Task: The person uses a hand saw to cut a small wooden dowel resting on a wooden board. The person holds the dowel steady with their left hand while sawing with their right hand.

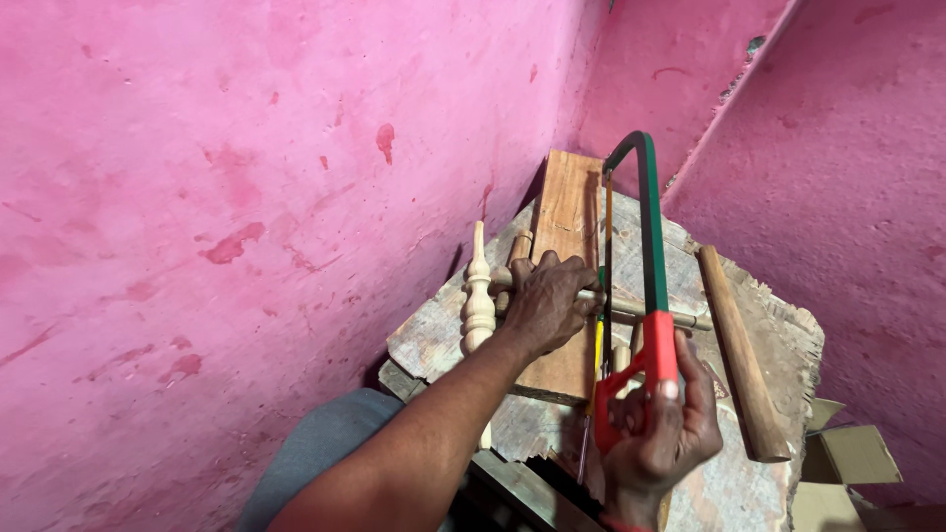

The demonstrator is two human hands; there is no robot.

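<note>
Hacksaw on turned spindle, bench against pink wall.

My left hand (548, 299) was clamped over the thin spindle (631, 307), pinning it to the plank (564, 212) mid-bench; my right hand (658, 429) was fisted on the hacksaw (645, 286) handle, blade crossing beside my knuckles. A wooden handle (739, 355) lay near the right edge.

We are counting one hacksaw (641, 286), one turned spindle (479, 305), one plank (562, 266) — and one wooden handle (741, 360).
</note>
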